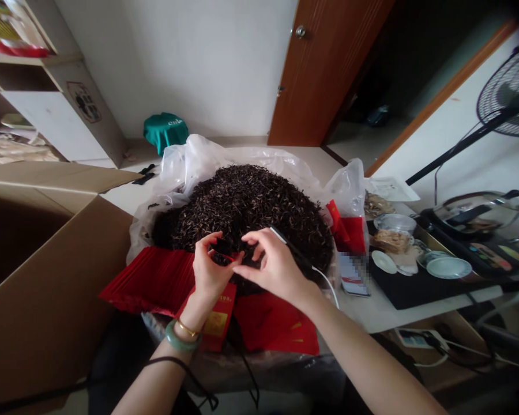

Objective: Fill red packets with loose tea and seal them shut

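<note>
My left hand [214, 268] curls around a red packet whose red rim [228, 257] shows between thumb and fingers; dark leaves are visible at its mouth, and most of it is hidden. Beside it, my right hand [272, 259] has its thumb near the left thumb and its fingers bent and apart, with nothing visible between them. Both hands are over a large heap of dark dried tea leaves [251, 196] in a clear plastic bag [211, 151]. Below my left wrist is a red packet with gold print [218, 317]. Several flat red packets [277, 325] lie to its right.
A dense row of red packets [151, 279] lies left, beside an open cardboard box [60, 276]. On the right, a phone [354, 274], small dishes [448, 267] and a glass-lidded appliance [480, 213] stand on a table. A black strip with a white cable [328, 282] passes behind my right hand.
</note>
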The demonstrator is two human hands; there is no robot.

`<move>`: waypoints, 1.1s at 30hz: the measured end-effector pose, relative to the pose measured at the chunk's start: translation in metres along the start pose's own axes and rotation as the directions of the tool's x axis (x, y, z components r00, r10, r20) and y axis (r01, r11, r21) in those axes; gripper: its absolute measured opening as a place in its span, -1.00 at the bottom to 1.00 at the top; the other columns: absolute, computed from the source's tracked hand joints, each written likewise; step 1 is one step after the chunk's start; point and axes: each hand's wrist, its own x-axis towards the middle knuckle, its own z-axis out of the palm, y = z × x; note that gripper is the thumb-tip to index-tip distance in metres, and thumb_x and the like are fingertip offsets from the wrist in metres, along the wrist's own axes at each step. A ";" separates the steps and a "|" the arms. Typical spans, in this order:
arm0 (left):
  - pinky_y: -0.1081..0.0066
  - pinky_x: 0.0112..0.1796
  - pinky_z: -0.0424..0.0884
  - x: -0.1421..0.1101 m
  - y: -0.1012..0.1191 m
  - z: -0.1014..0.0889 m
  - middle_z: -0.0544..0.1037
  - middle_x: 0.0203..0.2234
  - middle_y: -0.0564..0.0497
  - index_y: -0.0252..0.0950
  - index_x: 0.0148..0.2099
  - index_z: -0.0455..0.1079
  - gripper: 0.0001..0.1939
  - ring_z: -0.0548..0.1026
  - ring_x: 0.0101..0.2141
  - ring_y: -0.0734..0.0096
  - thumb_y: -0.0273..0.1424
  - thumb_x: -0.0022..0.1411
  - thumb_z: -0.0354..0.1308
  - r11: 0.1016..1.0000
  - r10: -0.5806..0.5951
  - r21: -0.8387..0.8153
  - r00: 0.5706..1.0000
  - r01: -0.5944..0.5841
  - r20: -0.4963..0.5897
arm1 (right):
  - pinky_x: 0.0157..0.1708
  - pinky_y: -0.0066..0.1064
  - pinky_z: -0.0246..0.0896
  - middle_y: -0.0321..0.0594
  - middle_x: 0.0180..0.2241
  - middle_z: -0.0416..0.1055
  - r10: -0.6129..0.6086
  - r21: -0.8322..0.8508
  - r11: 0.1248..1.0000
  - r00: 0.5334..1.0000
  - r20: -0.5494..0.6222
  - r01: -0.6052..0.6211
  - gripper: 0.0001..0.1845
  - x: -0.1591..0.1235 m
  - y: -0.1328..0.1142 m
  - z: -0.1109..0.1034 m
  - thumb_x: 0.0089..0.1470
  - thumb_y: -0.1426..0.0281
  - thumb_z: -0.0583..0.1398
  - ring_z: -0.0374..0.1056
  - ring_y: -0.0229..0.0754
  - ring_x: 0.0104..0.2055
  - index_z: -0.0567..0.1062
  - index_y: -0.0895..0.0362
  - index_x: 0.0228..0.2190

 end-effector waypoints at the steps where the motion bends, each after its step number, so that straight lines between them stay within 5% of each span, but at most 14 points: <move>1: 0.26 -0.21 0.51 -0.001 0.000 0.000 0.51 -0.14 -0.12 -0.27 -0.08 0.28 -0.47 0.52 -0.17 0.25 -0.36 -0.11 0.37 1.000 -0.001 0.017 1.000 0.001 0.007 | -0.36 -0.41 0.36 -0.18 -0.26 0.38 -0.076 -0.044 0.996 0.997 -0.016 0.075 -0.67 -0.001 -0.004 0.005 -0.07 0.38 0.34 0.36 -0.27 -0.39 0.48 0.13 -0.20; 4: 0.26 -0.20 0.49 -0.003 -0.001 -0.002 0.52 -0.18 -0.10 -0.27 -0.08 0.30 -0.51 0.52 -0.18 0.23 -0.45 -0.11 0.33 0.995 0.025 0.100 0.999 -0.029 0.044 | -0.29 -0.42 0.33 -0.19 -0.35 0.39 -0.178 -0.178 0.968 0.984 0.020 0.179 -0.93 0.000 -0.011 0.013 0.10 0.44 0.22 0.38 -0.21 -0.29 0.51 0.13 -0.32; 10: 0.25 -0.23 0.45 0.000 -0.006 -0.004 0.51 -0.24 -0.09 -0.29 -0.08 0.32 -0.54 0.47 -0.23 0.24 -0.53 -0.09 0.27 0.959 0.184 0.207 0.981 -0.194 0.068 | -0.33 -0.45 0.30 -0.18 -0.34 0.44 -0.098 -0.301 0.943 0.982 0.159 0.143 -0.88 0.007 -0.012 0.009 0.13 0.45 0.19 0.40 -0.23 -0.35 0.54 0.15 -0.28; 18: 0.24 -0.26 0.42 0.003 -0.006 -0.005 0.47 -0.29 -0.09 -0.28 -0.10 0.29 -0.54 0.39 -0.24 0.18 -0.47 -0.09 0.31 0.879 0.358 0.313 0.931 -0.360 0.067 | -0.31 -0.48 0.31 -0.22 -0.40 0.46 -0.174 -0.108 0.977 0.979 0.103 0.185 -0.87 -0.006 -0.007 -0.002 0.15 0.49 0.17 0.41 -0.27 -0.36 0.52 0.15 -0.39; 23: 0.27 -0.29 0.41 0.003 0.000 -0.005 0.47 -0.33 -0.05 -0.26 -0.15 0.29 -0.56 0.39 -0.26 0.18 -0.35 -0.09 0.35 0.882 0.286 0.378 0.957 -0.282 0.048 | -0.35 -0.41 0.34 -0.18 -0.31 0.44 -0.037 -0.163 0.986 0.998 0.059 0.046 -0.89 -0.007 -0.002 -0.007 0.07 0.49 0.20 0.39 -0.24 -0.37 0.47 0.14 -0.29; 26: 0.28 -0.32 0.40 0.000 0.003 -0.003 0.47 -0.37 -0.03 -0.26 -0.18 0.30 -0.60 0.40 -0.30 0.20 -0.36 -0.08 0.34 0.889 0.238 0.387 0.969 -0.247 0.071 | -0.24 -0.31 0.38 -0.08 -0.19 0.43 -0.023 -0.156 0.987 0.997 0.076 0.035 -0.55 -0.002 -0.002 0.004 -0.07 0.38 0.33 0.41 -0.13 -0.24 0.43 0.17 -0.10; 30: 0.20 -0.19 0.38 0.004 0.005 -0.005 0.51 -0.29 -0.07 -0.26 -0.15 0.36 -0.51 0.42 -0.21 0.13 -0.34 -0.19 0.38 0.922 0.143 0.336 0.976 -0.191 0.165 | -0.33 -0.41 0.36 -0.18 -0.41 0.48 0.024 -0.051 0.998 1.000 0.016 -0.023 -0.92 0.010 0.004 0.014 0.07 0.44 0.23 0.43 -0.21 -0.38 0.56 0.15 -0.37; 33: 0.21 -0.18 0.39 0.015 0.007 -0.016 0.55 -0.26 -0.07 -0.27 -0.11 0.40 -0.43 0.47 -0.21 0.13 -0.24 -0.22 0.42 0.987 -0.059 0.163 0.926 -0.003 0.372 | -0.54 -0.48 0.30 -0.19 -0.41 0.50 0.164 0.150 0.975 0.986 0.010 -0.164 -0.86 0.018 0.014 0.005 0.06 0.37 0.24 0.38 -0.31 -0.57 0.58 0.17 -0.39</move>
